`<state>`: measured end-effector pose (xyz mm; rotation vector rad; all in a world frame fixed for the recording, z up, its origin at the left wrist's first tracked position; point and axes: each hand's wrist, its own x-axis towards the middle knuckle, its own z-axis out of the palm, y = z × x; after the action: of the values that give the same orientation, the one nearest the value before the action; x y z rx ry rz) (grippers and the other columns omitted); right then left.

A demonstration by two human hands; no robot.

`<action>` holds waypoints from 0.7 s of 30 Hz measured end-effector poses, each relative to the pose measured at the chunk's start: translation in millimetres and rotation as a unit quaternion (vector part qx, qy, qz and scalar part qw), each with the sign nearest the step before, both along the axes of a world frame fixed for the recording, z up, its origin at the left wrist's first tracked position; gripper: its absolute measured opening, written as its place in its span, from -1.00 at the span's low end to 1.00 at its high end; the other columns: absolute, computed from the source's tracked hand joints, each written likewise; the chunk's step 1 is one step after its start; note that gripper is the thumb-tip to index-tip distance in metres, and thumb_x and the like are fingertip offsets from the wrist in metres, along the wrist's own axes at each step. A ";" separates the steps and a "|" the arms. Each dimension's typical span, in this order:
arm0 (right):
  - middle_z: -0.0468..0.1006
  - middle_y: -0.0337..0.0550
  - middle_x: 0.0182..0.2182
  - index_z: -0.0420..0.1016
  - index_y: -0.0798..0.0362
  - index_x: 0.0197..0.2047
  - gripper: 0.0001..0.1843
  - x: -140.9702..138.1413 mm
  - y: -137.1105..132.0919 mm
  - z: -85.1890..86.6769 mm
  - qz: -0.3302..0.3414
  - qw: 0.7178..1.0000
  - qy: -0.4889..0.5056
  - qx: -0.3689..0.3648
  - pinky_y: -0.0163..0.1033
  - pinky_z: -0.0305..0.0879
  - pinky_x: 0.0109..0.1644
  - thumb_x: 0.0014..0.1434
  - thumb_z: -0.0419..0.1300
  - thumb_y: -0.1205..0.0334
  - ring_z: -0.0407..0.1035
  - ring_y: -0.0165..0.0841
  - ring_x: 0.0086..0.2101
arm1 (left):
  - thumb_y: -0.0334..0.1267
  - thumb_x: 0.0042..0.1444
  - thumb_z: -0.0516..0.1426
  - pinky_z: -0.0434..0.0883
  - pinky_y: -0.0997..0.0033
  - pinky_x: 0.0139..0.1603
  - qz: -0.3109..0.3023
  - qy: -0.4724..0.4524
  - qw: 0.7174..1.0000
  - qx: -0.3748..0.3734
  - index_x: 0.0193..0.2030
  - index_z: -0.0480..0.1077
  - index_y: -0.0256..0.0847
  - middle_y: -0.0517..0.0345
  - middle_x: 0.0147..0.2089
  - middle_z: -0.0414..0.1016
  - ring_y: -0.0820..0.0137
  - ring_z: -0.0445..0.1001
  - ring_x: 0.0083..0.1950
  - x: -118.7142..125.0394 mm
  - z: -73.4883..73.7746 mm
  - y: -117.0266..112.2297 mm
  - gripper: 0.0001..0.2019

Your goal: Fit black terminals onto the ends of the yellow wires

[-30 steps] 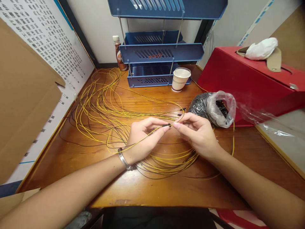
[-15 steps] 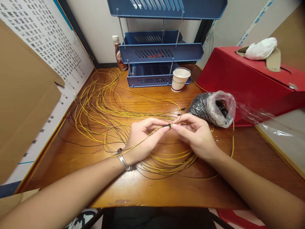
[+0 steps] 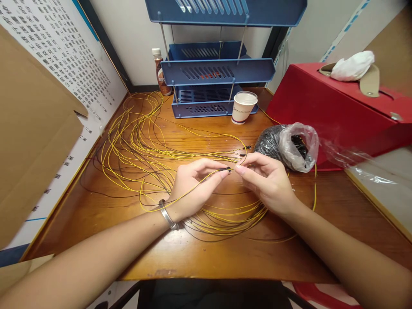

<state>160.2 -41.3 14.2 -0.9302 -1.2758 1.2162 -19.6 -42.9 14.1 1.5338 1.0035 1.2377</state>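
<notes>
My left hand (image 3: pixel 196 184) pinches a small black connector (image 3: pixel 228 169) between thumb and forefinger. A yellow wire runs from it back over the thumb and wrist. Just to the right, my right hand (image 3: pixel 268 180) is closed in a pinch on a thin yellow wire (image 3: pixel 233 169) that comes out of the connector's right end. A short gap separates the two sets of fingertips. Loose loops of yellow and black wire (image 3: pixel 135 141) spread over the left of the wooden table (image 3: pixel 154 257) and under both hands. Two black wire ends (image 3: pixel 246 147) lie just beyond my right hand.
A clear plastic bag (image 3: pixel 270 141) of small black parts lies right of my hands, against a red box (image 3: pixel 322 111). Behind stand a paper cup (image 3: pixel 243 109), a blue tiered rack (image 3: pixel 219 71) and a bottle (image 3: pixel 162 75). Cardboard (image 3: pixel 35 128) leans at left.
My right hand has shifted slightly right, away from the connector, and a short length of yellow wire now shows between the hands. The left hand has stayed in place.
</notes>
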 end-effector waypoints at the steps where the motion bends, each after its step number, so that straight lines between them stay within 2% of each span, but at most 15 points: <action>1: 0.51 -0.24 -0.47 0.58 0.04 -0.36 -0.82 -0.2 0.0 0.4 -0.002 1.000 -0.005 0.001 -0.35 0.12 -0.54 0.04 0.46 0.18 0.26 -0.50 -0.53 | -0.30 0.11 0.32 0.62 0.37 -0.15 -0.001 0.000 1.000 -0.001 -0.25 0.58 -0.25 0.03 -0.22 0.69 0.29 0.67 -0.17 0.2 0.4 0.0 -0.91; 10: 0.43 -0.29 -0.57 0.54 0.04 -0.42 -0.76 -3.8 -1.0 1.8 0.001 0.999 -0.037 0.009 -0.32 0.19 -0.52 0.02 0.47 0.10 0.23 -0.49 -0.57 | -0.29 0.12 0.31 0.62 0.39 -0.18 -0.011 -0.004 1.000 0.000 -0.24 0.57 -0.25 0.04 -0.22 0.69 0.30 0.67 -0.18 -0.1 -1.4 0.6 -0.90; 17: 0.40 -0.32 -0.58 0.56 0.05 -0.41 -0.78 -5.2 0.2 -1.5 0.007 0.999 -0.038 0.003 -0.35 0.09 -0.55 -0.03 0.50 0.19 0.17 -0.52 -0.58 | -0.29 0.13 0.30 0.62 0.39 -0.14 -0.019 -0.001 1.000 -0.003 -0.22 0.57 -0.24 0.05 -0.19 0.69 0.31 0.68 -0.16 -1.0 -2.6 0.8 -0.90; 21: 0.40 -0.33 -0.54 0.57 0.04 -0.24 -0.71 -2.5 0.1 -3.6 0.013 1.000 -0.019 -0.010 -0.36 0.01 -0.58 0.00 0.49 0.15 0.13 -0.54 -0.60 | -0.28 0.14 0.30 0.61 0.39 -0.15 -0.011 0.013 1.000 0.003 -0.22 0.58 -0.23 0.05 -0.19 0.69 0.30 0.67 -0.14 -1.2 -2.3 1.4 -0.90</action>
<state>157.7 -41.2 10.6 -0.9572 -1.3108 1.2382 -20.8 -41.4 11.8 1.5648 0.9981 1.2081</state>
